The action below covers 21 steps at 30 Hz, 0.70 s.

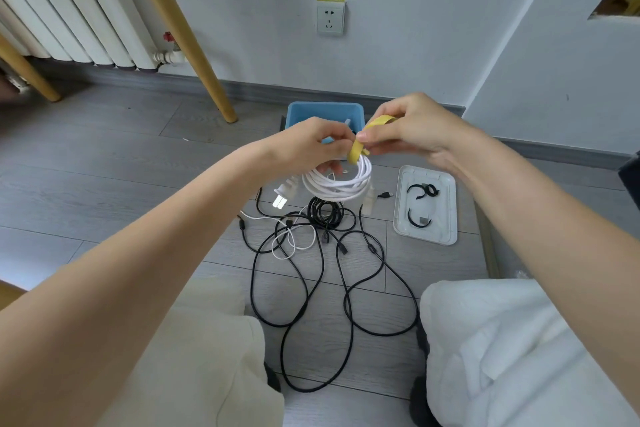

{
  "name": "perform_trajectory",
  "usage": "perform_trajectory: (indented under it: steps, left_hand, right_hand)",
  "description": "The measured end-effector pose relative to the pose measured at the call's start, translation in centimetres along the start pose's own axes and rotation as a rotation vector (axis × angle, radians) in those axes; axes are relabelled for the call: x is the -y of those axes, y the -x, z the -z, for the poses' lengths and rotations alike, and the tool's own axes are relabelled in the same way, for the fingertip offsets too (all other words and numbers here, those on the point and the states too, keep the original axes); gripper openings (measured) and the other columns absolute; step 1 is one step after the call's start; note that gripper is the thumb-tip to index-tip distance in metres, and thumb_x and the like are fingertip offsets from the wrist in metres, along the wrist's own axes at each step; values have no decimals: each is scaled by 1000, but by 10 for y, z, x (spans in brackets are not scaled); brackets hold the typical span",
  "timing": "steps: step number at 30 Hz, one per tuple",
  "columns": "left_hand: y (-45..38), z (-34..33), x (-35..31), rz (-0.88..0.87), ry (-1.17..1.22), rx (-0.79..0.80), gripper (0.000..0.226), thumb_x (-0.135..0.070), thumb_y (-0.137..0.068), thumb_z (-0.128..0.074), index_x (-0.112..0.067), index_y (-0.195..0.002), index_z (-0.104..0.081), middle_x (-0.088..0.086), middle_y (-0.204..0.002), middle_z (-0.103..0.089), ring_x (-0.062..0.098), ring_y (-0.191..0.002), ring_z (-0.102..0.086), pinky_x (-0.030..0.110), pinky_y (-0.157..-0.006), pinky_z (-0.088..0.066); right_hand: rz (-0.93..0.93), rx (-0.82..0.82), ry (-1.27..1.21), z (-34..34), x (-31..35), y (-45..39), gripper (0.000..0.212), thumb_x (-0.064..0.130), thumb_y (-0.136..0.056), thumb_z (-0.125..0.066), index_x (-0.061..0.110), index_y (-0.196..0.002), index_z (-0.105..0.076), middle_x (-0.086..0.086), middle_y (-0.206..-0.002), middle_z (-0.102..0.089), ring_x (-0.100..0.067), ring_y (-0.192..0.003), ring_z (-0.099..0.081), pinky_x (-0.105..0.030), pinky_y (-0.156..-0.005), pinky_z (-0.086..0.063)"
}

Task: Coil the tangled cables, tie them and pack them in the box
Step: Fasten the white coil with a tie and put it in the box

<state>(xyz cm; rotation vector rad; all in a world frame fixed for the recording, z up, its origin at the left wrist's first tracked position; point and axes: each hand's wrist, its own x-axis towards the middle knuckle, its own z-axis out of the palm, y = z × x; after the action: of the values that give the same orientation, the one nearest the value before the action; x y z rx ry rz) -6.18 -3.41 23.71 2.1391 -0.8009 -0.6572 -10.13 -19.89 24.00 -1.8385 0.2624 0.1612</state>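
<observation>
Landmark: blue box (325,114), on floor against wall.

Left hand (311,146) gripped white cable coil (337,184), fingers curled round upper rim; coil held above floor, just in front of box. Coil hung near upright, plug (282,196) dangling to left.

Right hand (412,130) pinched yellow strap (360,146) between thumb and fingers; strap looped over coil top, long axis running up-right toward box.

Tangled black cables (332,270) lay on floor in front of box, thin white cable (291,239) among them.

White lid (450,208) lay flat right of box, two black ties (420,204) on it.
</observation>
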Motion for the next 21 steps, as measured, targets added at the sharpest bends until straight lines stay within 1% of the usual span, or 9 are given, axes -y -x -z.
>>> perform_trajectory:
  steps: [2, 4, 8, 9, 11, 12, 15, 18, 21]
  left_hand:
    - [3, 1, -2, -31, 28, 0, 14, -11, -98, -45, -9, -98, -59, -9, -69, -53, -6, -43, -52, 5, -49, -37]
    - [2, -1, -2, -43, 59, -15, 17, -10, -98, -46, -5, -101, -62, -8, -70, -54, -6, -45, -53, 6, -50, -38]
    - [-4, -5, -2, -58, 147, -166, 22, -10, -96, -49, 5, -102, -65, 0, -66, -59, -4, -40, -49, 7, -49, -36]
    - [-5, -6, -3, -69, 166, -196, 22, -9, -95, -51, 5, -101, -66, -1, -64, -61, -4, -41, -50, 7, -49, -36]
    - [-7, -6, -4, -87, 209, -232, 19, -9, -94, -54, 4, -99, -67, -11, -56, -63, -4, -43, -53, 8, -49, -38]
    - [-7, -5, -4, -94, 222, -240, 17, -9, -92, -57, 2, -98, -68, -13, -54, -62, -4, -45, -53, 8, -50, -39]
    - [-6, -7, -5, -133, 148, -236, 14, -12, -87, -65, -6, -99, -66, -11, -67, -60, -7, -50, -49, 9, -56, -41]
    - [-8, -10, -5, -178, 57, -270, 11, -11, -85, -66, -11, -95, -60, -13, -71, -55, -10, -52, -48, 8, -58, -38]
    - [-11, -12, -4, -211, -25, -344, 12, -15, -85, -66, -16, -89, -55, -14, -80, -48, -4, -59, -49, 11, -60, -36]
  right_hand:
    - [-74, 21, -163, 2, -1, 0, 14, 0, -77, -70, 8, -75, -58, 1, -61, -69, -9, -60, -68, -20, -61, -57]
    - [-100, -4, -164, 3, -2, -1, 13, 4, -77, -71, 10, -76, -60, 3, -60, -70, -8, -59, -68, -20, -61, -57]
    - [-143, -73, -259, 3, -3, -4, 11, 6, -79, -70, 12, -77, -61, 3, -60, -69, -8, -56, -66, -20, -65, -57]
    - [-155, -80, -293, 4, -3, -5, 11, 7, -80, -70, 12, -76, -61, 3, -60, -69, -9, -56, -66, -20, -65, -57]
    - [-176, -73, -343, 5, -4, -5, 11, 8, -81, -69, 13, -76, -61, 3, -60, -68, -9, -55, -65, -19, -62, -56]
    - [-186, -65, -366, 5, -4, -6, 11, 9, -82, -68, 13, -76, -61, 2, -60, -68, -9, -55, -64, -18, -60, -55]
    - [-202, -63, -424, 4, -4, -7, 12, 8, -84, -65, 13, -74, -59, 2, -58, -67, -10, -53, -62, -19, -56, -52]
    - [-224, -67, -453, 0, -5, -8, 13, 9, -84, -65, 13, -73, -60, 1, -56, -64, -12, -55, -58, -22, -57, -51]
    - [-258, -71, -481, -3, -6, -11, 17, 9, -85, -64, 14, -69, -59, 4, -50, -60, -9, -49, -54, -22, -56, -47]
